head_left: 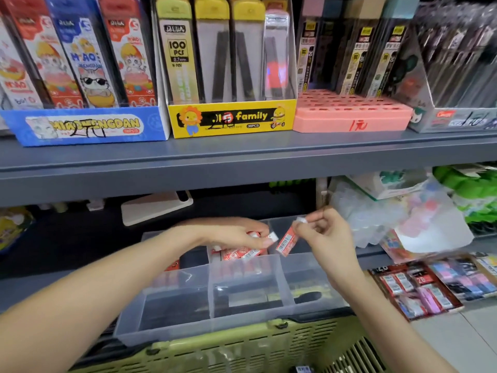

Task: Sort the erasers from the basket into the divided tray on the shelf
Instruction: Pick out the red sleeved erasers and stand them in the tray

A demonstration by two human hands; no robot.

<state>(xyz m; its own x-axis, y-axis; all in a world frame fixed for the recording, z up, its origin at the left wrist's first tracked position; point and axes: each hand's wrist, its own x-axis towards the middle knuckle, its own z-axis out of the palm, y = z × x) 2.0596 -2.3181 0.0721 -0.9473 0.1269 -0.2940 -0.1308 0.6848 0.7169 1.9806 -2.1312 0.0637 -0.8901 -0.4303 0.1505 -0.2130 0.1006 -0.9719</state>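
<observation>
Both bare forearms reached in from the lower corners of the frame and met at the middle, above a clear divided tray (228, 302) on the lower shelf (53, 286). The left hand (236, 232) lay palm down over the tray's rear middle compartment, its grip closed on one red-sleeved eraser (271, 236) whose white end stuck out past the fingertips. The right hand (325, 232) was held slightly higher, at centre right, wrist bent, with thumb and forefinger pinching the white tip of a second eraser (286, 242); that one hung tilted, its barcoded sleeve pointing down toward the wall between the middle and right rear compartments. Beneath the left hand a small pile of erasers (239, 253) lay in the rear middle compartment; blur kept me from counting them. The tray showed three compartments across the front row. A green slatted basket (242, 348) sat at the bottom of the frame, just in front of the tray. On the upper shelf stood four display boxes in a row: blue (88, 127), yellow (231, 121), pink (352, 117) and grey (454, 118).
</observation>
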